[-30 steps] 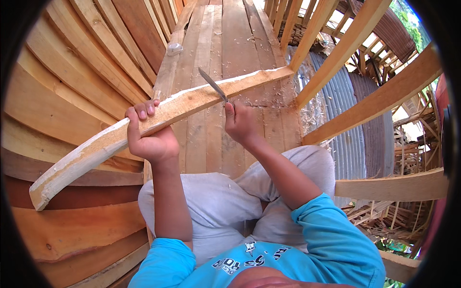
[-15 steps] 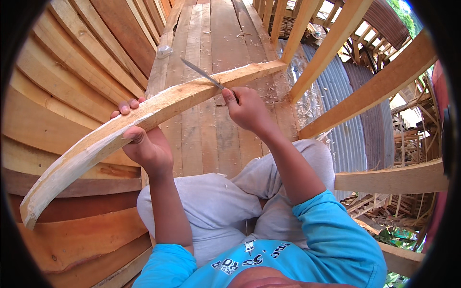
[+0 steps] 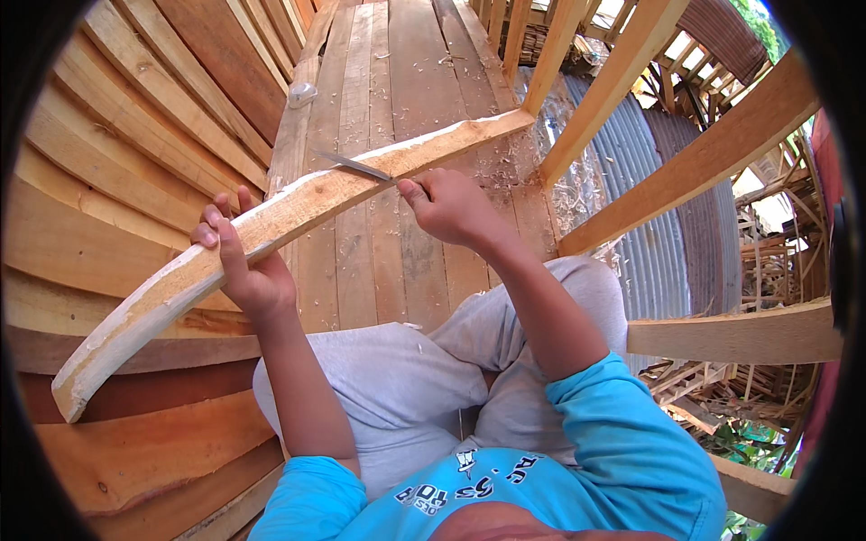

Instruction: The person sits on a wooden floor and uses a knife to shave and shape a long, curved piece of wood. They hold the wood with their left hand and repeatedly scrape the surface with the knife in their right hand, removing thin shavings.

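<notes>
A long curved piece of timber [image 3: 302,206] lies slantwise before me, its pale edge showing bare wood. Its far right end meets an upright post; its near left end hangs over the side planks. My left hand [image 3: 245,257] is wrapped round the timber left of its middle, thumb on the near side and fingertips over the far edge. In my right hand [image 3: 446,206] is the handle of a knife, mostly hidden by the fingers. The knife blade [image 3: 359,168] points left and lies across the timber's upper face.
Curved planks [image 3: 99,239] form the left wall. Wood shavings lie on the plank floor [image 3: 410,243]. A small clear plastic item [image 3: 302,94] sits beside the left wall. Slanted wooden posts [image 3: 622,86] line the right, with corrugated metal sheets [image 3: 631,189] beyond.
My right hand and the knife have moved slightly left along the timber. My left hand has shifted left and changed its grip, and the timber has tilted a little.
</notes>
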Demonstrator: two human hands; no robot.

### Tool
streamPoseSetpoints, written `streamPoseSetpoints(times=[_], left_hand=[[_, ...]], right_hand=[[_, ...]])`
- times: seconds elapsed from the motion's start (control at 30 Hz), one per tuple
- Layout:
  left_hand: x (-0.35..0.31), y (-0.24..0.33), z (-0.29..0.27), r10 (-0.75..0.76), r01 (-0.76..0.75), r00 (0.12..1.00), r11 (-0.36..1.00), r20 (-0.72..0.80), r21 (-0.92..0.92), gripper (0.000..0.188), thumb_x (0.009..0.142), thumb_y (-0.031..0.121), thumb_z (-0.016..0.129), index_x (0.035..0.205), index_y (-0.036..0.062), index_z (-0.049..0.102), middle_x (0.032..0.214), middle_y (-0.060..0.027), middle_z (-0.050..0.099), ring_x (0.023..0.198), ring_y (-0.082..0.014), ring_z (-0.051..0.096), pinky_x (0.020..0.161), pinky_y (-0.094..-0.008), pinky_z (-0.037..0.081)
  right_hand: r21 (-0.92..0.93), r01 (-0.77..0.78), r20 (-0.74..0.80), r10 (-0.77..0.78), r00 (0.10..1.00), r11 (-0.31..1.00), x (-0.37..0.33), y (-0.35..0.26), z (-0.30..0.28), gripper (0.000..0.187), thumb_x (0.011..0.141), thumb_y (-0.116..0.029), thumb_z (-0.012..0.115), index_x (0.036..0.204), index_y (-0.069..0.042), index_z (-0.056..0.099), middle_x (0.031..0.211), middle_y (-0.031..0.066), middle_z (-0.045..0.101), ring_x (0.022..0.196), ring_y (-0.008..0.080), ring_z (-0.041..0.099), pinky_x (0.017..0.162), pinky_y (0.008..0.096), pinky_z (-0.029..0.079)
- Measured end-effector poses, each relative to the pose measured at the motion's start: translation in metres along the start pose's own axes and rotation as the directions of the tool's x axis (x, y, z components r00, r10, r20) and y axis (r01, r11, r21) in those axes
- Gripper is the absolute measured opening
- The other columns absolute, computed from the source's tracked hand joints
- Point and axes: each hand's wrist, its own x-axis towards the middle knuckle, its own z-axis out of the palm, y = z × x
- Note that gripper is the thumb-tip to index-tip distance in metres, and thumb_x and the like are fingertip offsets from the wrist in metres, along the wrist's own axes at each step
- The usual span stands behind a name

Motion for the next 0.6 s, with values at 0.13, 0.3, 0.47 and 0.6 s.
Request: streamPoseSetpoints(times=[0.13,0.3,0.47,0.6], left_hand=[[-0.002,0.0,-0.004,-0.095,0.125,0.987,0.961,0.131,-0.245,0.022,0.088,0.02,0.071,0.094,0.0203,0.05,0.104,0.0027,0.053,0.123,-0.019,0.049,0.119,-0.0476,0.03],[0.007,0.017,0.004,-0.063,0.129,0.965,0.96,0.255,-0.25,0.028,0.08,0.023,0.073,0.089,0.0216,0.046,0.093,0.0054,0.05,0.108,-0.0155,0.052,0.113,-0.0472,0.032],[0.014,0.011,-0.014,-0.047,0.103,0.971,0.967,0.235,-0.235,0.027,0.08,0.016,0.066,0.082,0.0212,0.039,0.075,0.006,0.037,0.079,-0.0103,0.042,0.09,-0.0355,0.038],[0.007,0.006,0.002,-0.041,0.045,0.999,0.978,0.024,-0.203,0.024,0.079,0.011,0.058,0.079,0.021,0.037,0.07,0.0054,0.033,0.071,-0.0086,0.039,0.085,-0.0326,0.038]], right_hand=[[-0.068,-0.026,-0.172,0.014,0.985,0.997,-0.007,-0.004,0.023,0.049,0.098,-0.04,0.049,0.077,-0.001,0.068,0.077,0.0237,0.066,0.08,0.0429,0.065,0.071,0.053,0.049],[-0.06,-0.001,-0.134,-0.007,0.991,0.998,-0.004,0.001,0.018,0.049,0.098,-0.041,0.049,0.079,-0.001,0.068,0.08,0.0235,0.067,0.081,0.0431,0.065,0.072,0.0528,0.05],[-0.028,-0.007,-0.087,0.004,0.996,1.0,-0.001,-0.001,0.014,0.048,0.099,-0.039,0.049,0.077,0.0,0.066,0.08,0.0235,0.066,0.078,0.0444,0.062,0.069,0.0522,0.047],[-0.066,-0.029,-0.168,0.018,0.986,0.997,-0.006,-0.009,0.018,0.057,0.101,-0.04,0.04,0.071,0.0,0.067,0.077,0.0246,0.066,0.077,0.0443,0.064,0.071,0.0539,0.049]])
